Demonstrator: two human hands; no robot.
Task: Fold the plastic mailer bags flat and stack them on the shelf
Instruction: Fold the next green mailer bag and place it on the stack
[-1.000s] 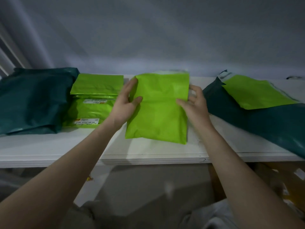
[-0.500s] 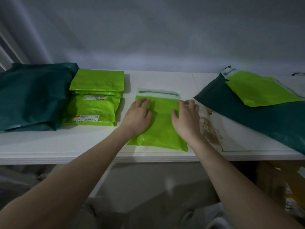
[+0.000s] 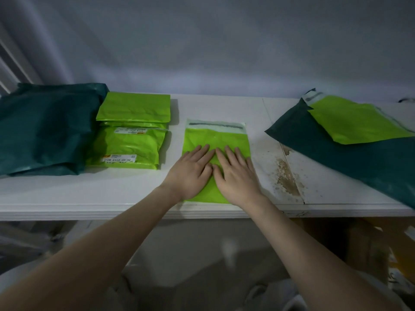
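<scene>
A lime-green mailer bag (image 3: 214,138) lies flat on the white shelf (image 3: 112,191), its pale adhesive flap at the far end. My left hand (image 3: 189,173) and my right hand (image 3: 235,176) press palm-down on its near half, side by side, fingers spread and nearly touching. To the left sits a stack of lime-green mailers (image 3: 132,131), a folded one on top, labelled ones below. Another lime-green mailer (image 3: 357,122) rests on a dark green bag (image 3: 359,160) at the right.
A bulky dark green bag (image 3: 45,129) fills the shelf's left end. A brown stained patch (image 3: 285,173) marks the shelf right of my hands. The wall stands close behind. Below the shelf edge are dim boxes and cloth.
The mailer went from held upright between my hands to lying flat on the shelf. My hands then slid together toward its middle, pressing it down.
</scene>
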